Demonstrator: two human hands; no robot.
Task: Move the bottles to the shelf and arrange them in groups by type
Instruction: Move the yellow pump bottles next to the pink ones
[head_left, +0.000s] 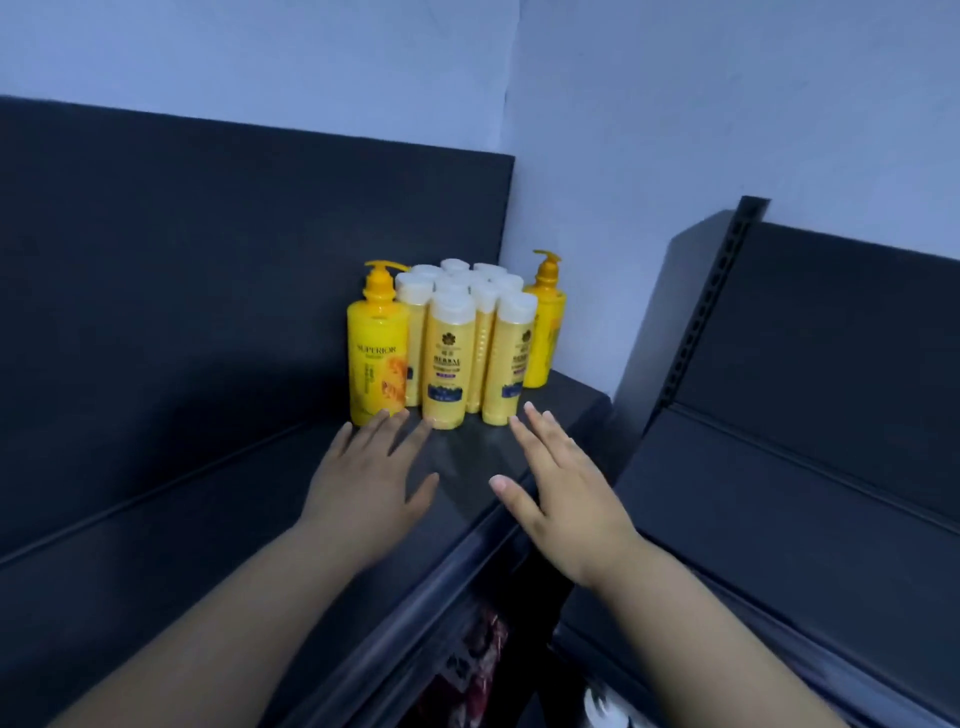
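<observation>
Bottles: white-capped bottles (470, 338) stand clustered upright at the shelf's far corner.
Pump bottles: one (378, 358) touches the cluster's left side, another (545, 332) stands behind its right.
Contents: cannot tell.
Hands: left hand (371, 483) and right hand (563, 499) hover before the cluster, fingers spread wide, holding nothing.
Surface: dark shelf (156, 519).
Room: pale wall (623, 130) behind the cluster.

one head-worn view, looking forward and down, close above the dark shelf (156, 519) corner by the wall (675, 130).
</observation>
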